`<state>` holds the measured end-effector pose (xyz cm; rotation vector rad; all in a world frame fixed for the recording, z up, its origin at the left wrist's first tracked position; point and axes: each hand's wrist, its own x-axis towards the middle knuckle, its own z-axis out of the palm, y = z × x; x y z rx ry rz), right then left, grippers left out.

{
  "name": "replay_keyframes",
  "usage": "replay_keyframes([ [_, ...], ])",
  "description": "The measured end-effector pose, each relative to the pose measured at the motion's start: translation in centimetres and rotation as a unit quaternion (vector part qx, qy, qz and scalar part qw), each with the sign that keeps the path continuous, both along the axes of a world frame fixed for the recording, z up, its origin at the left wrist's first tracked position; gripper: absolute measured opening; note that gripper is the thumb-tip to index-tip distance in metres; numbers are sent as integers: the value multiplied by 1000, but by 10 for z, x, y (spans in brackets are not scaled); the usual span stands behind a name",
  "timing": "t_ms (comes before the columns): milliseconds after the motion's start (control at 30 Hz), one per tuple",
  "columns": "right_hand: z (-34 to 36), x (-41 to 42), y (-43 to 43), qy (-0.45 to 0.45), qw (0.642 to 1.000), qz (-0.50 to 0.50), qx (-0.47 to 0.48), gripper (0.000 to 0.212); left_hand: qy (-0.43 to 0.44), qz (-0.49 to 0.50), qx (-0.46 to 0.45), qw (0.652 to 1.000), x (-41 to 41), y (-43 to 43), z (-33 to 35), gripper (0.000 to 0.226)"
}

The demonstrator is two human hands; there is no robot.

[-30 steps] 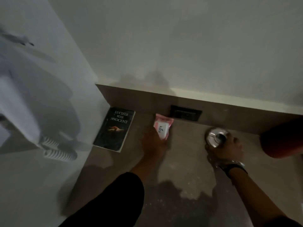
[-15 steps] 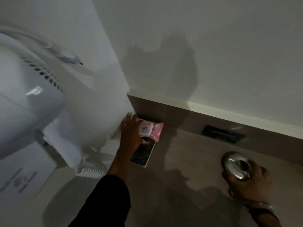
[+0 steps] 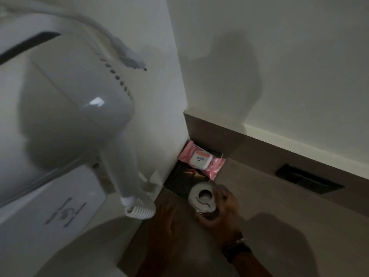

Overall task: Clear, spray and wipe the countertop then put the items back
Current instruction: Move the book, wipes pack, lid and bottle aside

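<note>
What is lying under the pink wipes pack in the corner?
The pink wipes pack lies on a dark book, which rests on the countertop against the wall. The book's upper cover is hidden beneath the pack, so its title cannot be read.

Wipes pack lid (image 3: 200, 159): I read the word "kara" in dark letters on the white flip lid, with a small dark mark just beside it. The lid sits on the pink wipes pack (image 3: 214, 165).
Lid band: I see an orange strip along one edge of the lid; no text on it is legible.
Wall unit panel (image 3: 65, 211): I see grey printed symbols on the white panel below the hair dryer (image 3: 69, 116). They form a pictogram, not letters; I cannot tell its meaning.
Book cover (image 3: 184, 179): dark, partly covered by the pack; I cannot read any title here.
Round cap (image 3: 202, 196): no print legible.
</note>
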<state>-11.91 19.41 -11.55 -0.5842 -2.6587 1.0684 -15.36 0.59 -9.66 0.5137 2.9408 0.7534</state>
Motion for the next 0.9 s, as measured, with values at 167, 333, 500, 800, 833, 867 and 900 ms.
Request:
replay_keyframes([
  [167,-12,-40,-20,-22,996,57,71,89,32,22,-17,999,22,-20,-16,39],
  [333,-7,-52,-20,-96,984,87,119,97,69,-22,10,997,38,-4,-23,38],
  [500,24,-2,13,-18,986,9,164,70,63,-126,21,990,69,29,-35,37],
  [800,53,272,244,-22,807,-590,20,68,159,-174,26,972,58,50,-88,54],
  [833,57,286,263,0,781,-624,-8,80,172,-167,34,970,58,51,-93,52],
  [867,60,294,278,28,776,-630,-26,86,182,-162,37,969,59,53,-96,51],
  [900,62,296,291,53,779,-623,-41,87,189,-162,33,968,60,54,-96,51],
])
